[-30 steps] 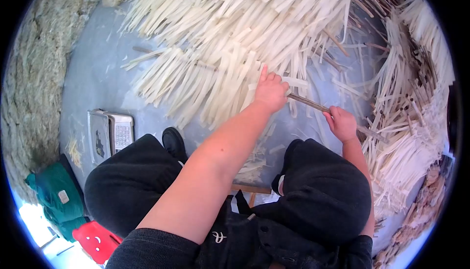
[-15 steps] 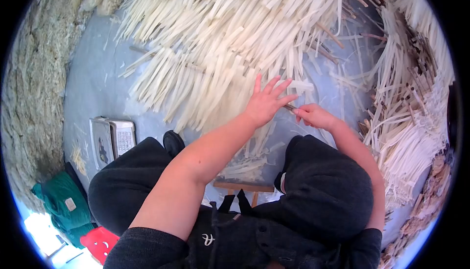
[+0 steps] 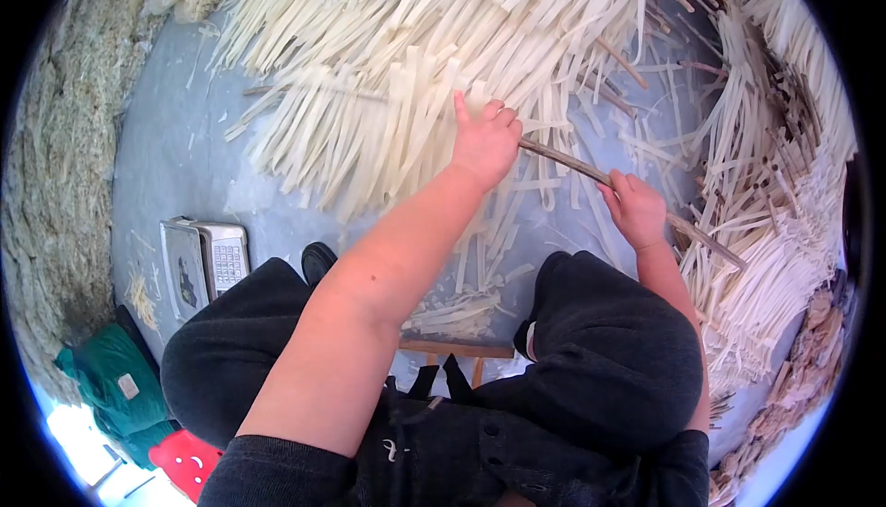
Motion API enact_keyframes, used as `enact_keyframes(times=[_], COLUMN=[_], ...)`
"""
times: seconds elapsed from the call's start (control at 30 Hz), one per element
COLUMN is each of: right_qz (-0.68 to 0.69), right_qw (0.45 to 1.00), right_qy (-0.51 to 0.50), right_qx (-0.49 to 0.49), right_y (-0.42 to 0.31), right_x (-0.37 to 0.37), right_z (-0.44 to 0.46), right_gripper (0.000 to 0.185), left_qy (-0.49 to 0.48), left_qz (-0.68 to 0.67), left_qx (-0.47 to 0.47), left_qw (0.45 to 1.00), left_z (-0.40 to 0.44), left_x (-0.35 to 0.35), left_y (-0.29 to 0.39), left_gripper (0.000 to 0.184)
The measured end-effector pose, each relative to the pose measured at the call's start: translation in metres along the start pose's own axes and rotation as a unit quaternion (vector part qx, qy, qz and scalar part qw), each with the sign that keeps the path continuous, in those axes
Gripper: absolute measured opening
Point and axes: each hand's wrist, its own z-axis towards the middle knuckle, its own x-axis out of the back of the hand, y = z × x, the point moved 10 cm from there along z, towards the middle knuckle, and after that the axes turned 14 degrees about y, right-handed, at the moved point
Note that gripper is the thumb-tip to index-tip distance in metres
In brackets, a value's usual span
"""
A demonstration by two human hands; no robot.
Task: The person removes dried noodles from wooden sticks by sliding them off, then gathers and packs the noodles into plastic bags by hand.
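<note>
My right hand is closed round a thin brown wooden stick, which slants down to the right past the wrist. My left hand is at the stick's upper part, index finger stretched out and the other fingers curled; its thumb is hidden. Long pale flat strips lie in a thick layer around and beyond my left hand. Farther left, a length of stick runs into these strips, partly blurred. Whether it is the same stick I cannot tell.
A scale with a keypad stands on the grey floor at left. More strips and sticks are heaped at right. A low wooden stool is between my legs. A green bag and a red item lie lower left.
My hands have moved apart: the left up and slightly left, the right a little right and upward. A long piece of the stick now shows between and beyond them.
</note>
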Motion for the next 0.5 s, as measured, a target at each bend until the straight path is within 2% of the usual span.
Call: enact_keyframes(times=[0.07, 0.2, 0.27, 0.3, 0.4, 0.5], right_qz=[0.012, -0.013, -0.034, -0.033, 0.020, 0.161], right_qw=[0.999, 0.999, 0.996, 0.996, 0.995, 0.980], right_qy=[-0.031, -0.037, -0.076, -0.075, -0.083, -0.086], right_qx=[-0.032, -0.026, -0.032, -0.032, -0.056, -0.076], right_y=[0.009, 0.069, 0.099, 0.101, 0.092, 0.016], right_x=[0.001, 0.019, 0.023, 0.019, 0.009, -0.018], right_z=[-0.009, -0.053, -0.075, -0.079, -0.073, -0.031], right_gripper=[0.027, 0.028, 0.028, 0.028, 0.024, 0.018], left_qy=[-0.008, -0.056, -0.153, -0.153, -0.151, -0.109], left_qz=[-0.005, -0.017, -0.031, -0.029, -0.055, -0.076], left_qx=[-0.021, 0.003, 0.055, 0.055, 0.068, 0.070], left_qw=[1.000, 0.998, 0.986, 0.986, 0.985, 0.989], left_z=[-0.004, -0.010, -0.023, -0.027, -0.041, -0.051], left_x=[-0.004, -0.017, -0.028, -0.027, -0.029, -0.021], left_y=[0.002, -0.014, -0.032, -0.033, -0.031, -0.026], left_gripper=[0.026, 0.025, 0.024, 0.024, 0.023, 0.023])
